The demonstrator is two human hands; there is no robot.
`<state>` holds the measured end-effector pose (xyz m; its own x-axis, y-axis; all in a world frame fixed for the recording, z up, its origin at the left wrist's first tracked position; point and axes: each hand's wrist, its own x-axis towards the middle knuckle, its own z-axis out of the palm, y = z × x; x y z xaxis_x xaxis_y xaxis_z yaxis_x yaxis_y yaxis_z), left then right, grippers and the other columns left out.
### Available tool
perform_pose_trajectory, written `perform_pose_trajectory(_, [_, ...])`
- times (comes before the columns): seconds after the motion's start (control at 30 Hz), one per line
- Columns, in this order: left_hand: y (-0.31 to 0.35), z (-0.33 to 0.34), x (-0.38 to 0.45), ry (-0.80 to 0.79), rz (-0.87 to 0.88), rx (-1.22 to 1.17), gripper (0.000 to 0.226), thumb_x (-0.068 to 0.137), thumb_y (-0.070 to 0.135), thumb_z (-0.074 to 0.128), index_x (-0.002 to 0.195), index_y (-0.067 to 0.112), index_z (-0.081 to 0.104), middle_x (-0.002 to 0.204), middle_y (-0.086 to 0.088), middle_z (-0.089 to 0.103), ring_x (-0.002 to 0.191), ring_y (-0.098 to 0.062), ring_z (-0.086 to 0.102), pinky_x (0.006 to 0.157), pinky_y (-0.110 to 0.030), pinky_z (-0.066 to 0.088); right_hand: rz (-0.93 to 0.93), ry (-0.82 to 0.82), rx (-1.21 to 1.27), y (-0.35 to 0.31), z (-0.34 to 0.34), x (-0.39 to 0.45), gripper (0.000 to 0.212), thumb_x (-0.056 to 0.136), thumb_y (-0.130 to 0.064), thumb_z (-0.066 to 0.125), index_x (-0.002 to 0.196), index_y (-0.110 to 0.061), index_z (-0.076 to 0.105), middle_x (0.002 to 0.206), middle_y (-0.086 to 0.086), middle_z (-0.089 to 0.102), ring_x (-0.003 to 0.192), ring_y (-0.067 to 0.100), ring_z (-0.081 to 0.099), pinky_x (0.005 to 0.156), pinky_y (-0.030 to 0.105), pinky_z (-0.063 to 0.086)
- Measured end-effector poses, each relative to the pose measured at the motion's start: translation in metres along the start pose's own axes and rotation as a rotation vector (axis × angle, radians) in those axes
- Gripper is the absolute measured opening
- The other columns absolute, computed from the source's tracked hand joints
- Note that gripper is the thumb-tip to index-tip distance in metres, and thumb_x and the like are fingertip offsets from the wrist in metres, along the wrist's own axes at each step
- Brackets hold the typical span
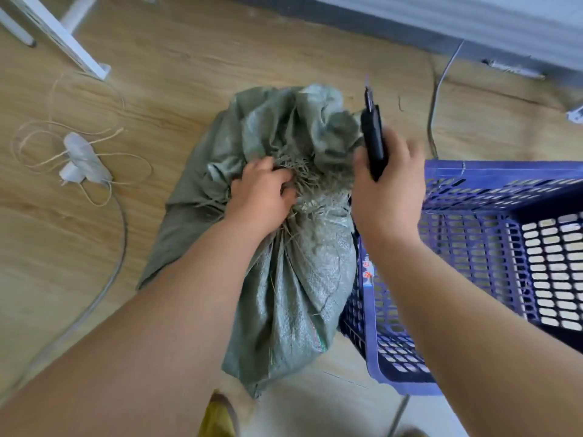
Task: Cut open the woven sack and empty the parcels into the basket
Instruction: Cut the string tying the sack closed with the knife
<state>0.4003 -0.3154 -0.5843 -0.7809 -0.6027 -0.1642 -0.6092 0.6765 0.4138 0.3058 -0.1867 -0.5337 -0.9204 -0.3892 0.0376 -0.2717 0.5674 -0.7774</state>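
A grey-green woven sack (293, 279) stands on the wooden floor in the middle of the view, its top bunched and frayed into loose fibres. My left hand (258, 197) grips that frayed bunch at the sack's neck. Just right of the neck, my right hand (388, 193) holds a black utility knife (373, 140) with the blade end pointing up and away, clear of the fabric. The blue perforated plastic basket (492, 175) stands against the sack's right side. No parcels show; the sack's contents are hidden.
A white power strip (82, 159) with a plug, pale string and a grey cable lies on the floor at left. A white furniture leg (63, 42) is at the top left. Another grey cable (437, 99) runs behind the basket near the wall.
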Motion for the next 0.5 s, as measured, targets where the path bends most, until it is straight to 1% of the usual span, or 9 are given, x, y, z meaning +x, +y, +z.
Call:
perform_pose_trajectory(0.07, [0.001, -0.005, 0.000, 0.064, 0.007, -0.105, 0.018, 0.091, 0.023, 0.056, 0.085, 0.009, 0.066, 0.087, -0.007, 0.050, 0.098, -0.035, 0.054, 0.076, -0.040, 0.045, -0.015, -0.239, 0.176, -0.006, 0.005, -0.013, 0.015, 0.092, -0.025, 0.057, 0.106, -0.023, 0.063, 0.089, 0.002, 0.067, 0.080, 0.024, 0.062, 0.068, 0.032, 0.045])
perform_pose_trajectory(0.13, [0.002, -0.012, 0.003, 0.071, -0.024, -0.186, 0.019, 0.090, 0.023, 0.059, 0.079, 0.009, 0.062, 0.079, -0.003, 0.052, 0.087, -0.031, 0.059, 0.065, -0.034, 0.040, 0.003, -0.470, 0.220, -0.004, 0.012, -0.010, 0.015, 0.091, -0.020, 0.060, 0.105, -0.023, 0.064, 0.083, 0.000, 0.068, 0.073, 0.020, 0.063, 0.072, 0.034, 0.052])
perform_pose_trajectory(0.17, [0.002, -0.014, 0.005, 0.048, -0.025, -0.227, 0.019, 0.090, 0.026, 0.061, 0.086, 0.008, 0.066, 0.083, -0.003, 0.058, 0.089, -0.027, 0.061, 0.067, -0.033, 0.041, -0.011, -0.525, 0.183, -0.001, 0.015, -0.003, 0.020, 0.091, -0.020, 0.061, 0.111, -0.023, 0.065, 0.087, -0.002, 0.067, 0.076, 0.017, 0.061, 0.074, 0.030, 0.050])
perform_pose_trajectory(0.23, [0.000, -0.017, 0.007, -0.009, -0.011, -0.307, 0.027, 0.088, 0.035, 0.065, 0.109, 0.018, 0.070, 0.108, 0.001, 0.068, 0.106, -0.019, 0.061, 0.085, -0.030, 0.047, -0.037, -0.534, 0.122, 0.009, 0.019, 0.016, 0.031, 0.092, -0.022, 0.061, 0.123, -0.024, 0.062, 0.099, 0.000, 0.066, 0.087, 0.017, 0.059, 0.078, 0.025, 0.045])
perform_pose_trajectory(0.3, [-0.002, -0.017, 0.003, 0.007, 0.016, -0.363, 0.035, 0.087, 0.036, 0.066, 0.121, 0.027, 0.065, 0.127, 0.008, 0.061, 0.119, -0.010, 0.053, 0.095, -0.022, 0.038, -0.058, -0.504, 0.090, 0.019, 0.023, 0.034, 0.036, 0.092, -0.025, 0.061, 0.128, -0.026, 0.059, 0.109, 0.005, 0.067, 0.099, 0.024, 0.061, 0.088, 0.033, 0.048])
perform_pose_trajectory(0.37, [-0.003, -0.011, -0.011, 0.240, 0.076, -0.314, 0.026, 0.087, 0.030, 0.067, 0.113, 0.029, 0.069, 0.125, 0.010, 0.058, 0.117, -0.008, 0.052, 0.096, -0.020, 0.034, -0.089, -0.470, 0.075, 0.022, 0.027, 0.046, 0.036, 0.091, -0.025, 0.062, 0.127, -0.027, 0.060, 0.108, 0.007, 0.067, 0.101, 0.028, 0.063, 0.092, 0.042, 0.051])
perform_pose_trajectory(0.43, [-0.001, -0.008, -0.033, 0.568, 0.097, -0.158, 0.014, 0.083, 0.027, 0.068, 0.095, 0.029, 0.073, 0.112, 0.009, 0.060, 0.109, -0.014, 0.055, 0.096, -0.030, 0.039, -0.107, -0.439, 0.063, 0.018, 0.028, 0.054, 0.034, 0.091, -0.025, 0.062, 0.125, -0.029, 0.061, 0.100, 0.005, 0.065, 0.093, 0.026, 0.064, 0.088, 0.043, 0.054])
perform_pose_trajectory(0.47, [0.002, -0.007, -0.044, 0.656, 0.120, -0.116, 0.011, 0.081, 0.027, 0.068, 0.090, 0.030, 0.074, 0.107, 0.010, 0.061, 0.105, -0.017, 0.055, 0.094, -0.035, 0.039, -0.123, -0.430, 0.046, 0.014, 0.026, 0.057, 0.034, 0.091, -0.025, 0.062, 0.125, -0.028, 0.061, 0.098, 0.003, 0.064, 0.090, 0.024, 0.063, 0.087, 0.041, 0.054])
perform_pose_trajectory(0.5, [0.006, -0.007, -0.054, 0.664, 0.179, -0.118, 0.010, 0.081, 0.027, 0.068, 0.089, 0.030, 0.074, 0.103, 0.010, 0.062, 0.102, -0.017, 0.055, 0.091, -0.036, 0.038, -0.142, -0.427, 0.011, 0.009, 0.025, 0.059, 0.034, 0.091, -0.025, 0.061, 0.125, -0.027, 0.061, 0.098, 0.004, 0.064, 0.090, 0.023, 0.062, 0.086, 0.039, 0.054])
